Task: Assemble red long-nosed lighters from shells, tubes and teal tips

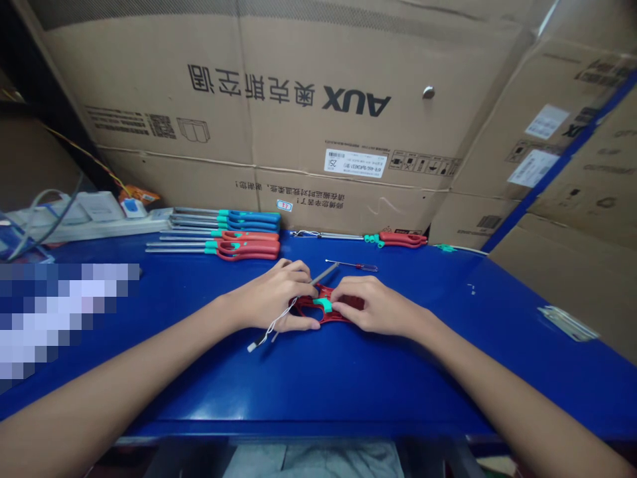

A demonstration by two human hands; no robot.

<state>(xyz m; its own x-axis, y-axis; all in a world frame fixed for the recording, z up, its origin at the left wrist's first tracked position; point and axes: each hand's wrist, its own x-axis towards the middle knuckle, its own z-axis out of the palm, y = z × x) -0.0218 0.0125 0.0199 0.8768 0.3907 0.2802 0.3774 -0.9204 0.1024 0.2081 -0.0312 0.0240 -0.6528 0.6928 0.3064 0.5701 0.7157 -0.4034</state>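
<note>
Fingers (298, 271) of both hands are curled together and clamped on a red lighter body (343, 313), an open plastic frame with a teal clip (322, 305) at its middle. It sits at the bench top between the left hand (269, 299) and the right hand (378, 307), though it is hard to tell if it touches the blue workbench (398, 378). A steel barrel (326, 272) angles out from under the left fingers toward the far side, and a thin white wire (281, 322) ending in a small white connector (251, 346) trails past the left hand onto the bench.

Just beyond the hands lies a small red-handled screwdriver (355, 266). Farther on, a group of blue-handled long lighters (253, 217) and a group of red-handled ones (251, 247) lie side by side, with teal collars and steel barrels pointing left. Another red lighter (401, 239) lies apart to the right, near a tiny teal part (445, 248). A clear plastic bag (567, 323) lies flat toward the right edge, and a pixelated patch (60, 318) covers part of the bench on the left.

Past that sit a white power strip (84, 220) with grey cables and an orange packet (139, 196). Large cardboard cartons printed AUX (249, 119) wall off the far edge and right side, their contents hidden.
</note>
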